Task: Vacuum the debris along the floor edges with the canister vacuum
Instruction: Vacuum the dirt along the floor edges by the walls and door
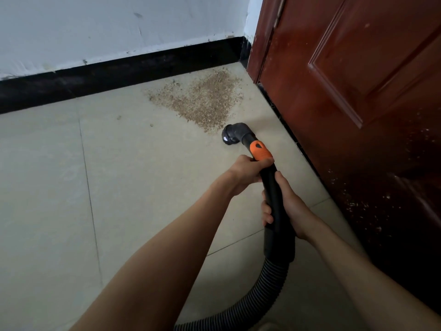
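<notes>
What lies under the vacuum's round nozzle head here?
Bare tile floor at the near tip of the debris patch. The nozzle head covers its own footprint, so debris directly beneath cannot be seen.

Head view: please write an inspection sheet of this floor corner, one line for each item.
Surface: pale tiled floor, dark grout lines.
Job's things: brown debris pile in the corner; black vacuum nozzle at its near edge, on a wand with an orange collar.
Clutter: a few stray crumbs left of the pile.
Grippers: left hand grips the wand under the collar; right hand grips it lower.
Cables: ribbed hose curves toward the bottom edge; no cord seen.
Surroundings: white wall, black baseboard, red-brown door.
</notes>
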